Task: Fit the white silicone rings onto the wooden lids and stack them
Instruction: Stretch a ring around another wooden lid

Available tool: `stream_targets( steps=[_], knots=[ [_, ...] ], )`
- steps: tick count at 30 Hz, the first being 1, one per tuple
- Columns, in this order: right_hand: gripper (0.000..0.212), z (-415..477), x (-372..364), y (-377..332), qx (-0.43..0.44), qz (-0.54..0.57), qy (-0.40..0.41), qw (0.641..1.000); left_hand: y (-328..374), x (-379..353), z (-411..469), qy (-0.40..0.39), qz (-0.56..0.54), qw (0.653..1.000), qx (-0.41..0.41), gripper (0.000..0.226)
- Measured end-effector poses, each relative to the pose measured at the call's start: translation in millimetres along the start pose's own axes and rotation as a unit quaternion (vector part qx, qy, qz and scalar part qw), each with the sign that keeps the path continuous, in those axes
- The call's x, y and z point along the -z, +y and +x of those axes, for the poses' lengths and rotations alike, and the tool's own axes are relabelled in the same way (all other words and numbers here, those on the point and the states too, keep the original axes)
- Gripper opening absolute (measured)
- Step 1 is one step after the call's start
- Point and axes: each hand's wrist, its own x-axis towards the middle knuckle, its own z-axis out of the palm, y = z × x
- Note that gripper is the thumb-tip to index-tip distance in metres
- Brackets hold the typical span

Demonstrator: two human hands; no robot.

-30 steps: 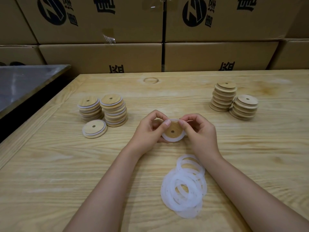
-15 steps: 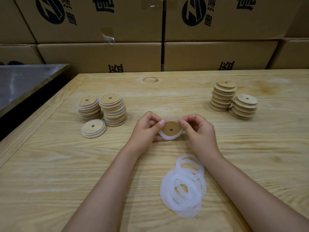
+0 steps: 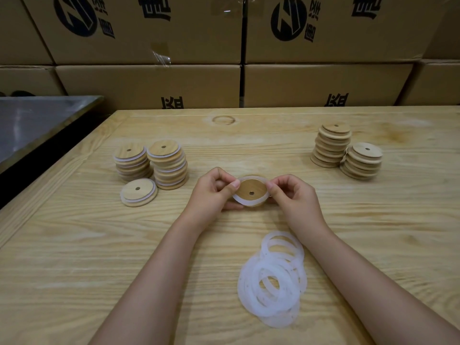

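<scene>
While the left hand (image 3: pixel 214 191) and right hand (image 3: pixel 295 196) pinch the wooden lid (image 3: pixel 251 188) over mid-desk (image 3: pixel 74 270), its white ring (image 3: pixel 239 199) seems nearly seated. Ringed lids (image 3: pixel 151 163) stand stacked far left; bare lids (image 3: pixel 348 151) far right and loose rings (image 3: pixel 273 282) nearby wait, so roughly half is left.

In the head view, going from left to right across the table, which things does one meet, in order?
Ringed lid stacks → left hand → held lid → right hand → bare lid stacks. The single ringed lid and the ring pile overlap others sideways, so I leave them out.
</scene>
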Motion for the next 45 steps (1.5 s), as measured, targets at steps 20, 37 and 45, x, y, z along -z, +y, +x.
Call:
stream_targets(
  steps=[20,37,45],
  knots=[
    [0.012,9.3,8.4,6.5,-0.054,0.017,-0.052,0.997,-0.9,-2.0,2.4,0.027,0.008,0.999,0.027,0.016],
    [0.011,7.9,11.1,3.5,-0.063,-0.031,-0.074,0.995,-0.1,2.7,1.2,-0.007,0.006,1.0,0.022,0.024],
    [0.007,10.7,11.8,2.2,-0.088,0.001,-0.085,0.993,0.4,0.4,2.9,0.038,-0.048,0.997,0.039,0.017]
  ],
)
